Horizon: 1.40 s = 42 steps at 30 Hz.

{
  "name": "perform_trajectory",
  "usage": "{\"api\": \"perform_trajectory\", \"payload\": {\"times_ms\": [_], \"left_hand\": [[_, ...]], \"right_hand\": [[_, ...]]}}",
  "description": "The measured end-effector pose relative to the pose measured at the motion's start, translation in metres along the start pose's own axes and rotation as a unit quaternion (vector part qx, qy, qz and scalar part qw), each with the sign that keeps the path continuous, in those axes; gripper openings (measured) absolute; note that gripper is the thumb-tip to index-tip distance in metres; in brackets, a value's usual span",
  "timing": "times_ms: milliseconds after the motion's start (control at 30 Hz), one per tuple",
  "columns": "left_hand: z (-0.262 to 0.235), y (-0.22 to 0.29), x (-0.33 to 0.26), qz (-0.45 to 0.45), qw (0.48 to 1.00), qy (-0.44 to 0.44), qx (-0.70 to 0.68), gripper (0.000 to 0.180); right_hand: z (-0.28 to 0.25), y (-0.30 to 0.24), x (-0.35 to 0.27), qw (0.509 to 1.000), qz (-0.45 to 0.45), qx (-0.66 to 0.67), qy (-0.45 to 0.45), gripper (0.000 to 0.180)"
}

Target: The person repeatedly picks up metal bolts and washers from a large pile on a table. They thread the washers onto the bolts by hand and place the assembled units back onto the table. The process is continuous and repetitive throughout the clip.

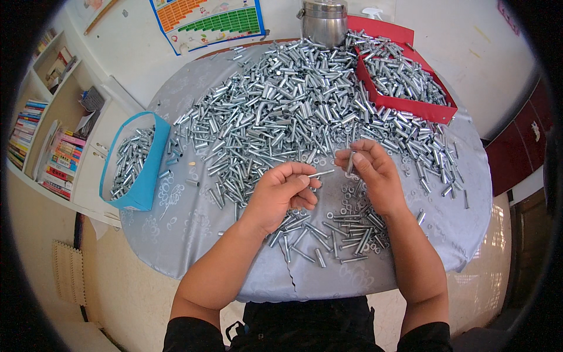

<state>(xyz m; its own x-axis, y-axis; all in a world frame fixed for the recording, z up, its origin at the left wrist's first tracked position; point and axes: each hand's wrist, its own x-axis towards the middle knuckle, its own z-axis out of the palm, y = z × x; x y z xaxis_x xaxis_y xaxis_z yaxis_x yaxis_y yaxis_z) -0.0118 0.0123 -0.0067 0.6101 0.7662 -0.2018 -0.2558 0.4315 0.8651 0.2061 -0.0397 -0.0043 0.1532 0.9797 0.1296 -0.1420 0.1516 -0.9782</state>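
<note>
Over the middle of the table, my left hand (278,193) is closed, pinching a thin silver bolt (321,173) that points right. Facing it, my right hand (375,179) is closed on a short silver metal sleeve (350,163), held nearly upright between thumb and fingers. The bolt and the sleeve are apart. Below the hands lies a small group of loose bolts (346,237), with several small nuts and washers (348,205) near my right wrist. Beyond them spreads a big heap of silver metal sleeves (275,100).
A blue box (153,170) of metal pieces stands at the table's left. An open red box (404,104), also filled, sits at the far right beside a steel pot (324,26). The round table wears a grey patterned cloth (187,234). Bookshelves (64,129) stand left.
</note>
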Motion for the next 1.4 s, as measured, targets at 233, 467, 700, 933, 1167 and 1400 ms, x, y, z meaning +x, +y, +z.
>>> {"api": "perform_trajectory", "payload": {"times_ms": [233,467,700,933,1167,1400], "left_hand": [[0.002,0.0,-0.001,-0.001,1.0,-0.009,0.004,0.021],[0.003,0.001,-0.002,0.01,1.0,0.008,-0.003,0.021],[0.003,-0.001,0.001,0.024,0.999,0.013,-0.017,0.019],[0.002,0.0,0.0,0.029,0.999,0.008,-0.014,0.02],[0.016,0.003,-0.004,0.024,0.994,0.041,0.096,0.028],[0.016,-0.001,-0.004,0.017,0.994,0.013,0.11,0.035]], "right_hand": [[0.0,-0.001,-0.001,0.998,-0.035,-0.054,0.025,0.023],[0.0,-0.005,-0.004,0.999,-0.013,-0.024,0.037,0.018],[-0.002,-0.002,-0.003,0.999,-0.006,-0.039,0.03,0.016],[-0.001,0.0,-0.003,0.998,0.001,-0.057,0.011,0.016],[0.003,-0.007,-0.007,0.992,0.012,-0.123,-0.01,0.017],[0.001,-0.007,-0.008,0.986,-0.012,-0.164,0.0,0.015]]}}
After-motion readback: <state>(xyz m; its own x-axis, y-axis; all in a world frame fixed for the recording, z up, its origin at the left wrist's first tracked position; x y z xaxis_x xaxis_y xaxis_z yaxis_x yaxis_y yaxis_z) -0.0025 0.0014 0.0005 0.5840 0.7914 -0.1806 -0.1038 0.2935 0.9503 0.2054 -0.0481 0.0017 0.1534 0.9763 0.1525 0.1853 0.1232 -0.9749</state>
